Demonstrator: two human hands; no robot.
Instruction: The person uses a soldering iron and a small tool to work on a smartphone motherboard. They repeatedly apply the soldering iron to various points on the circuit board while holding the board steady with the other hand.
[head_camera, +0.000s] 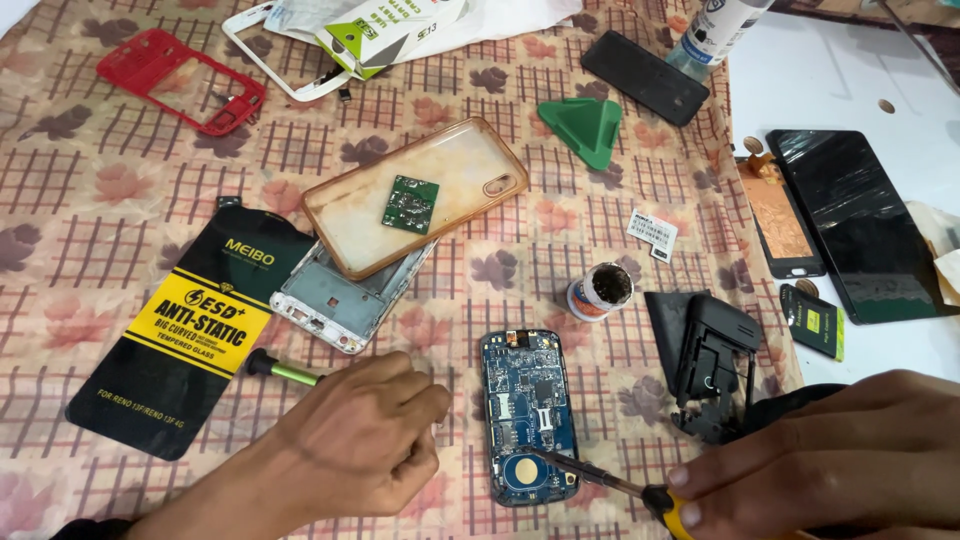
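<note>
A blue phone circuit board (528, 415) lies face up on the patterned cloth in front of me. My right hand (830, 455) grips a yellow-handled screwdriver (640, 490) whose metal tip rests on the board's lower part. My left hand (365, 435) is curled into a loose fist left of the board, over a green-handled tool (285, 370) whose end sticks out from under it. Whether the fingers hold that tool is hidden.
Around lie a clear phone case (425, 195) with a small green board (410, 203), a silver frame (340, 300), a black screen-protector packet (185, 330), a red frame (185, 80), a green stand (590, 128), a small paste tin (600, 290), black housing (715, 365) and dark screens (860, 220).
</note>
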